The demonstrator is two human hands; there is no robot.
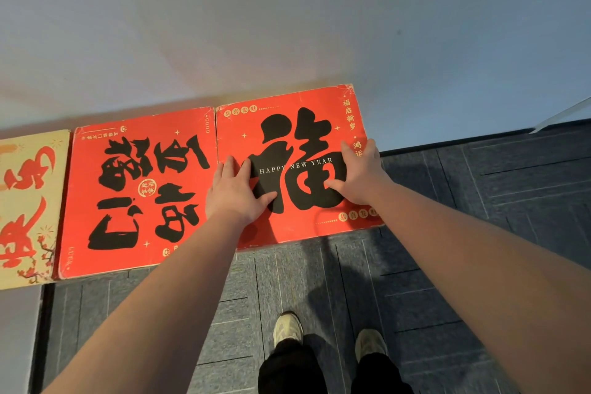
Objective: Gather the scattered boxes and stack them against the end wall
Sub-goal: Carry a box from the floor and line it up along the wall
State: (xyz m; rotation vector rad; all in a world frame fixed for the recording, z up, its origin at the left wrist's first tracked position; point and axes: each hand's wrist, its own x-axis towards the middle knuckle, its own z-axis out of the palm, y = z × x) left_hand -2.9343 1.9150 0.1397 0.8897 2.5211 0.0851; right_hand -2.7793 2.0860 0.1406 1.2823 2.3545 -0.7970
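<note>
Both arms stretched fwd, left hand and right hand flat, fingers straight, pressing the red box top, one per side. Box sits against the wall, print upright to viewer, touching 2nd red box; tan box further left

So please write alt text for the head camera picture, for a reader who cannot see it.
Both hands, left hand and right hand, press flat on a red square cardboard box with black calligraphy against the pale wall. A similar red box and a beige box stand beside it on grey carpet.
</note>
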